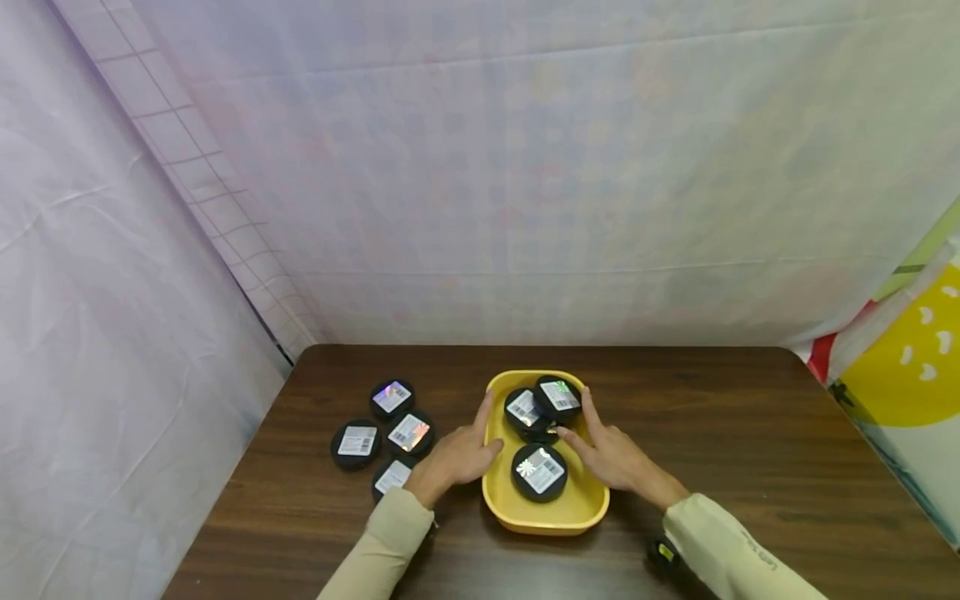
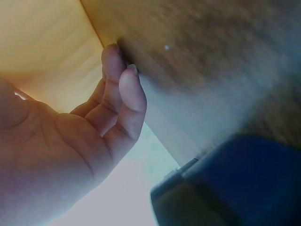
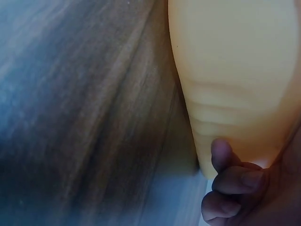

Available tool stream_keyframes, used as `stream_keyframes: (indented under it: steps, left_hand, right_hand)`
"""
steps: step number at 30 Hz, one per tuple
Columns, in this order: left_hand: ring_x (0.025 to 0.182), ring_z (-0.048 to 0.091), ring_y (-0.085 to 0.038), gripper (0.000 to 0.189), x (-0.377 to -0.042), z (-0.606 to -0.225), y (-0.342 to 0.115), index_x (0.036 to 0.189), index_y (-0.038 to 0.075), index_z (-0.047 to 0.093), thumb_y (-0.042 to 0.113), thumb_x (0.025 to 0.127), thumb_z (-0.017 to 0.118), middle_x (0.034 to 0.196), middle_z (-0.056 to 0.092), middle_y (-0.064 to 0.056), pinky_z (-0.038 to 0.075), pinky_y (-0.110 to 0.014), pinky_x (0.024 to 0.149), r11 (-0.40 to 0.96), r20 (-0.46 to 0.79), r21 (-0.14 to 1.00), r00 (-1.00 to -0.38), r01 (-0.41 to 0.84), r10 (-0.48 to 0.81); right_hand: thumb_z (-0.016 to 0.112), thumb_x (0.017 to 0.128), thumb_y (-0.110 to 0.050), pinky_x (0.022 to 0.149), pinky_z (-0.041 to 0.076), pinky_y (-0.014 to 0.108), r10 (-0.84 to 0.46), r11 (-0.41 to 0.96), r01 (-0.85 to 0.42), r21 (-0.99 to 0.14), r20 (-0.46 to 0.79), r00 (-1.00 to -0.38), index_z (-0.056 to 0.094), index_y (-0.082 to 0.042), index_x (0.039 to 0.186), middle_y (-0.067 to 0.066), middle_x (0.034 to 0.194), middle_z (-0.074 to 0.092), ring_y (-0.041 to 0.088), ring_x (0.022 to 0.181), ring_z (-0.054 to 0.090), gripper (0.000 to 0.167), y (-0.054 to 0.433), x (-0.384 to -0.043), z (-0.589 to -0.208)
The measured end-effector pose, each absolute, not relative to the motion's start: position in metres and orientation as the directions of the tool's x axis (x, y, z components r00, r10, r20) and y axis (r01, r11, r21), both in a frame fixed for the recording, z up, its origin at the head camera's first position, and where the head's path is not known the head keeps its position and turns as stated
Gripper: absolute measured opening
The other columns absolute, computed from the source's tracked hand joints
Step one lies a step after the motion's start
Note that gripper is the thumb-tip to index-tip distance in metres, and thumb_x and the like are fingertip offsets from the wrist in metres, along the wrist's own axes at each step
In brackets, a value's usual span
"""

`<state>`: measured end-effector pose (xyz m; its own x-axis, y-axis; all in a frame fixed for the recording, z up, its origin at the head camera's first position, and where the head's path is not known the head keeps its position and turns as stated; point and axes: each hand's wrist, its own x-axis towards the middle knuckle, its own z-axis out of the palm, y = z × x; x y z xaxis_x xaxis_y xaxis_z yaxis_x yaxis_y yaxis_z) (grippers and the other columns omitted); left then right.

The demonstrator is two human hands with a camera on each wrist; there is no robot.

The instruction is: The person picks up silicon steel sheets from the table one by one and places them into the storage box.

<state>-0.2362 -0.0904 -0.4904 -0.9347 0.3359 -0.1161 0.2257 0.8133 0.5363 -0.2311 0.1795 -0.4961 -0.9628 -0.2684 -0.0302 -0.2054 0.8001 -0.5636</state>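
Two hands hold a yellow basin (image 1: 510, 504), which sits at the lower middle of the head view on a brown wooden table (image 1: 750, 417). The left hand (image 1: 461, 452) is at its left rim, the thumb lying over the edge and the index finger stretched along it; in the left wrist view, the other fingers are partly bent against the outer wall. The right hand (image 1: 615, 457) mirrors this at the right rim, its thumb reaching inside and, in the right wrist view, its visible fingers curled beside the wall. Inside the basin, two labelled black discs (image 1: 558, 397) overlap near the top, partly covering another dark piece, and a single labelled disc (image 1: 539, 472) lies flat below them. Left of the basin, four more discs (image 1: 356, 443) lie clustered, the lowest partly hidden by the left arm. A small black object (image 1: 663, 552) with a yellow patch lies at lower right, beside the right sleeve (image 1: 727, 542).
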Motion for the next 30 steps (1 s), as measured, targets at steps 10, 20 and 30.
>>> stream_keyframes:
  steps: [10, 20, 30]
  left_hand:
    - [0.103, 0.066, -0.035, 0.069, -0.235, -0.488, -0.090, 0.161, 0.022, 0.009, 0.047, 0.104, 0.038, 0.127, 0.064, -0.020, 0.051, -0.048, 0.084, 0.842, -0.019, 0.452, -0.940, 0.296, 0.340]
    - [0.116, 0.061, -0.037, 0.061, -0.232, -0.476, -0.115, 0.158, 0.020, 0.026, 0.049, 0.105, 0.034, 0.134, 0.060, -0.020, 0.048, -0.051, 0.095, 0.859, 0.015, 0.428, -0.953, 0.281, 0.304]
    - [0.119, 0.058, -0.040, 0.059, -0.234, -0.453, -0.165, 0.151, 0.012, 0.041, 0.043, 0.102, 0.049, 0.134, 0.058, -0.024, 0.049, -0.056, 0.089, 0.931, 0.049, 0.289, -0.974, 0.224, 0.220]
  right_hand:
    - [0.037, 0.103, -0.056, 0.089, 0.048, 0.057, -0.259, 0.816, -0.212, -0.537, -0.012, -0.966, -0.005, -0.004, 0.158, 0.040, 0.116, 0.060, 0.043, 0.096, 0.066, 0.086, 0.178, -0.231, -0.497]
    - [0.028, 0.106, -0.050, 0.094, 0.046, 0.058, -0.264, 0.818, -0.210, -0.535, -0.026, -0.964, -0.002, -0.003, 0.158, 0.036, 0.122, 0.060, 0.046, 0.104, 0.064, 0.076, 0.177, -0.231, -0.496]
    - [0.029, 0.104, -0.058, 0.087, 0.049, 0.057, -0.244, 0.822, -0.194, -0.536, -0.024, -0.969, -0.004, -0.008, 0.159, 0.035, 0.116, 0.063, 0.040, 0.095, 0.067, 0.082, 0.176, -0.231, -0.497]
